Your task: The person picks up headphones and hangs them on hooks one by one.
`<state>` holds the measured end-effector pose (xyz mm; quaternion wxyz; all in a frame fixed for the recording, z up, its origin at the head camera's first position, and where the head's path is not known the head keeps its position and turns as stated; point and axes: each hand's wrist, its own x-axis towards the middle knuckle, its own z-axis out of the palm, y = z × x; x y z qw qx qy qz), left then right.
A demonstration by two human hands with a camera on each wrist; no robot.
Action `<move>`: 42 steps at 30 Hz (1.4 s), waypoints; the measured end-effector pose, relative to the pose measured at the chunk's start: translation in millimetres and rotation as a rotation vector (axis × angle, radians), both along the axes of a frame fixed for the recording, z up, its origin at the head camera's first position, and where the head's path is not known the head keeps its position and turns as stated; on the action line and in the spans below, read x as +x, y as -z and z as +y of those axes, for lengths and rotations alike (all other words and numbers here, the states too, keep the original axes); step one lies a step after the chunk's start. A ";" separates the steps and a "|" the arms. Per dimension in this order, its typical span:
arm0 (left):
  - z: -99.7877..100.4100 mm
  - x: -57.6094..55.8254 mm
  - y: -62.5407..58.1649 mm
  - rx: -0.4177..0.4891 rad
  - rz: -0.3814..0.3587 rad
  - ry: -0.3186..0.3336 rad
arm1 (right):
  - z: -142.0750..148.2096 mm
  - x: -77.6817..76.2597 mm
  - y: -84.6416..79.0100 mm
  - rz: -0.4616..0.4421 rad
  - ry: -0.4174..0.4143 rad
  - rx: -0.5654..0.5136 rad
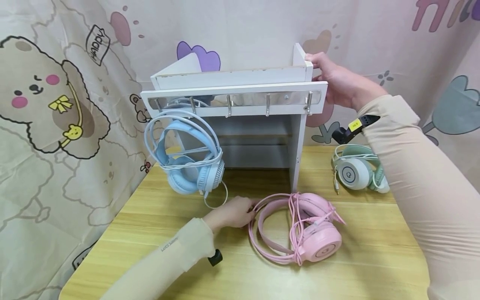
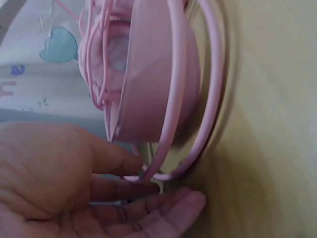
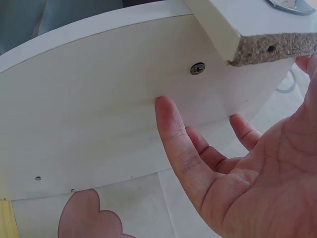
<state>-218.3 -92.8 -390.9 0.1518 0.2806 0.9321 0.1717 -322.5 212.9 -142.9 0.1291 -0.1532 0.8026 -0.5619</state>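
Observation:
Pink headphones [image 1: 320, 241] lie on the wooden table, their cable wound around them. At the left end of their headband, my left hand [image 1: 238, 211] grips the thin outer band; the left wrist view has the thumb on one side of the pink band [image 2: 173, 94] and fingers on the other. My right hand [image 1: 333, 79] is up at the top right corner of a white shelf unit [image 1: 232, 78]. Several spread fingertips touch its outer side panel [image 3: 99, 109] in the right wrist view. Blue headphones [image 1: 187, 150] hang from the hook rail at the left.
Metal hooks [image 1: 229, 106] line the rail across the unit's front. Mint-and-white headphones [image 1: 352, 171] lie on the table [image 1: 150, 258] behind my right forearm. A printed cloth [image 1: 243, 29] hangs behind and at the sides. A screw [image 3: 197, 68] shows on the side panel.

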 end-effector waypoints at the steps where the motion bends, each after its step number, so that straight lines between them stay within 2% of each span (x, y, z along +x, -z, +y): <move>1: -2.1 3.5 0.2 0.001 0.012 0.002 | -0.5 0.0 -0.1 0.000 -0.001 0.000; 5: -9.6 16.7 1.6 0.038 0.005 -0.002 | -1.4 -0.6 -0.3 0.004 -0.005 0.005; 10: -16.0 25.8 5.5 0.145 -0.069 -0.041 | -1.2 -1.1 -1.6 0.010 -0.008 0.013; 19: -18.0 32.1 8.0 0.396 -0.275 -0.158 | -1.1 0.2 -1.6 0.002 0.007 0.022; 25: -26.6 32.0 10.1 0.479 -0.321 -0.158 | -1.3 -0.3 -0.6 0.007 0.001 0.016; 31: -32.3 33.2 7.7 0.516 -0.315 -0.178 | 0.1 -0.4 0.5 0.022 -0.012 0.034; 42: -33.1 41.6 -1.8 0.486 -0.234 -0.160 | -0.3 1.6 0.7 0.012 -0.009 0.027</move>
